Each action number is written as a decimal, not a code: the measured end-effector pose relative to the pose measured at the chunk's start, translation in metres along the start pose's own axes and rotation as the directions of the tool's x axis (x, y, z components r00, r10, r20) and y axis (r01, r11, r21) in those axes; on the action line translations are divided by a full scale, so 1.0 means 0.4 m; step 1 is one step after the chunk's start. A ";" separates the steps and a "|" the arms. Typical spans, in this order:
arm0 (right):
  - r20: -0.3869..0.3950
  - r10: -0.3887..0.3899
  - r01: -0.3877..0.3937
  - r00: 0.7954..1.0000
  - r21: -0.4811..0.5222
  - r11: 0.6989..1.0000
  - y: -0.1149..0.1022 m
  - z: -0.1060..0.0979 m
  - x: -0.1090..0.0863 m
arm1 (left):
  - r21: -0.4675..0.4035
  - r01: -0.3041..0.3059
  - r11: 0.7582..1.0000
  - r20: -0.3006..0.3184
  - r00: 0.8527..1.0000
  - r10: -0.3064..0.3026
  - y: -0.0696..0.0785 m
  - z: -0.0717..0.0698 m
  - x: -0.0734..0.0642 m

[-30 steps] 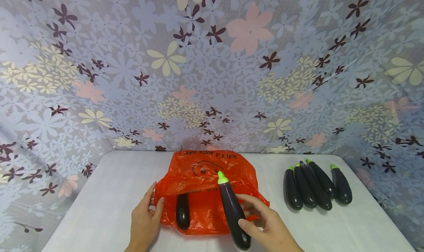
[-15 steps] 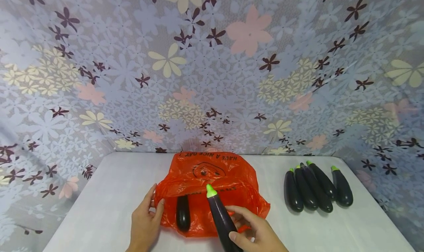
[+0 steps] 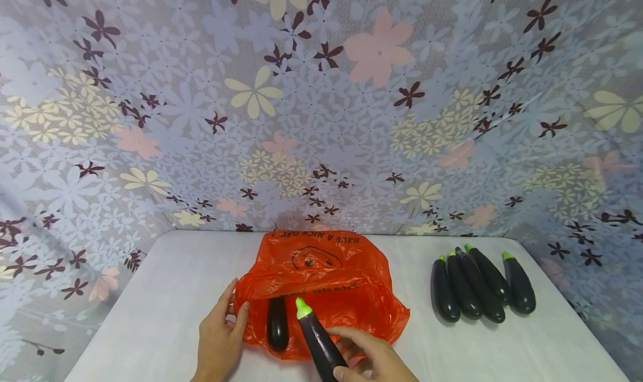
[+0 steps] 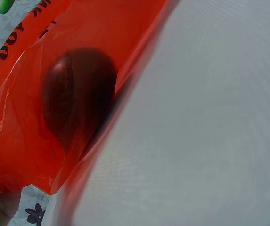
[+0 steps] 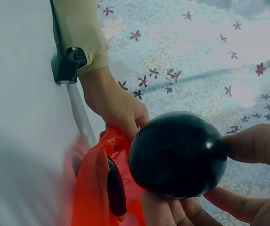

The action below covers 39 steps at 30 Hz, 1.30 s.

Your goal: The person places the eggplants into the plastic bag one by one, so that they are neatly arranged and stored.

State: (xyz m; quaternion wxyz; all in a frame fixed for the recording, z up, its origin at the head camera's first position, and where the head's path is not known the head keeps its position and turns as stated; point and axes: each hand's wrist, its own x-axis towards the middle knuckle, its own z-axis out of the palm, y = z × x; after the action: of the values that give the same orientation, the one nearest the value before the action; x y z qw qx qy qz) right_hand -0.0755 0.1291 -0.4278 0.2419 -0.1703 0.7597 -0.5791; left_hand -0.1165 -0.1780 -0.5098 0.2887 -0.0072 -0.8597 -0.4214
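Observation:
At the lower middle of the head view, my right hand [image 3: 374,357] grips a dark purple eggplant [image 3: 318,343], its green stem end pointing up and left over the mouth of a red plastic bag [image 3: 364,309]. The right wrist view shows its round glossy bottom [image 5: 177,155] between thumb and fingers. My left hand [image 3: 219,334] pinches the bag's left edge between thumb and fingers. Inside the bag mouth lies another eggplant [image 3: 277,326], its top hidden under the film. A rounded dark shape [image 4: 80,94] shows through the red film in the left wrist view.
On the right of the white-covered table [image 3: 166,281] lies a group of several eggplants [image 3: 469,287], with one more eggplant [image 3: 519,287] at its right side. A flower-patterned cloth [image 3: 321,119] rises behind and around the table.
My right hand has moved left and toward me with the eggplant, from the bag's right part to near its middle. The left hand has kept its grip on the bag.

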 end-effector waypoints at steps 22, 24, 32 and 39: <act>-0.025 0.110 -0.111 0.994 -0.015 0.994 0.011 0.021 0.053 | 0.032 0.055 0.998 0.029 0.998 -0.056 0.018 -0.004 0.003; -0.028 0.120 -0.120 0.992 -0.014 0.993 0.011 0.022 0.060 | 0.028 0.058 0.998 0.033 0.998 -0.059 0.019 -0.004 0.003; -0.031 0.090 -0.090 0.995 0.000 0.996 0.008 0.021 0.084 | 0.029 0.062 0.998 0.034 0.997 -0.063 0.020 -0.003 0.003; -0.076 0.062 -0.061 0.995 0.014 0.998 0.007 0.026 0.104 | 0.022 0.056 0.998 0.030 0.998 -0.056 0.019 -0.003 0.002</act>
State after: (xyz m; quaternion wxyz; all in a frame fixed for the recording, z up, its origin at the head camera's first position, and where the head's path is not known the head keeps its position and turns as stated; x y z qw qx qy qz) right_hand -0.1038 0.0991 -0.4400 0.2315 -0.1232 0.7698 -0.5820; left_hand -0.1148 -0.1742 -0.5035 0.2634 0.0135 -0.8684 -0.4198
